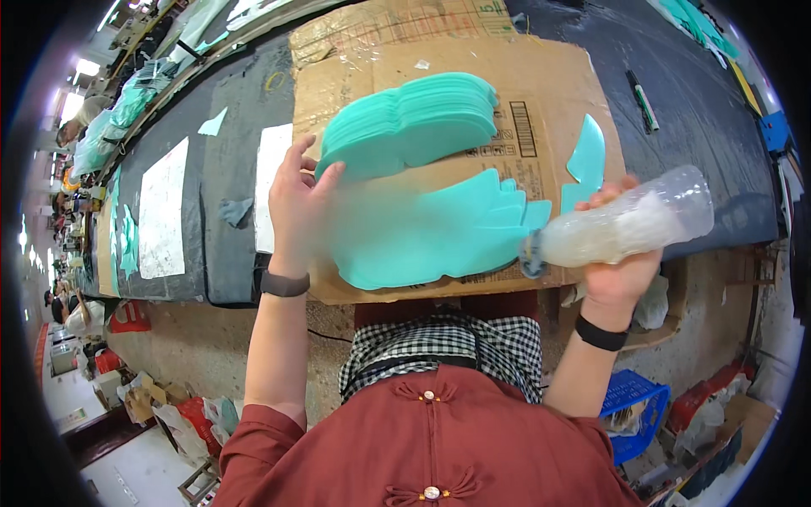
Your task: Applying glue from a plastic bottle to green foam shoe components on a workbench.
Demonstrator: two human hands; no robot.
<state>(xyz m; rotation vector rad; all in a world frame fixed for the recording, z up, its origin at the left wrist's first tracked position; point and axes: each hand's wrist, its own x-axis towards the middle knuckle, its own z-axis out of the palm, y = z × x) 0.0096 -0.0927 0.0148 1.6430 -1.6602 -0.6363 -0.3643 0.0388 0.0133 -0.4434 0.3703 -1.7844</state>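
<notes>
My right hand (621, 264) is wrapped round a clear plastic bottle (625, 224) with whitish contents. The bottle lies tilted, its greyish neck end pointing left over the edge of a fanned pile of teal sheets (473, 232). My left hand (296, 198) is at the left end of a thick stack of teal cut pieces (405, 127), thumb and fingers apart around its tip. A blurred patch beside that hand hides part of the fanned pile. Both teal groups rest on a flattened cardboard sheet (557, 68).
Loose teal scraps (587, 152) lie right of the piles. A marker pen (644, 106) is farther right on the dark table (701, 169). White sheets (163, 211) and a grey rag (236, 212) lie to the left. A blue crate (634, 397) stands on the floor at right.
</notes>
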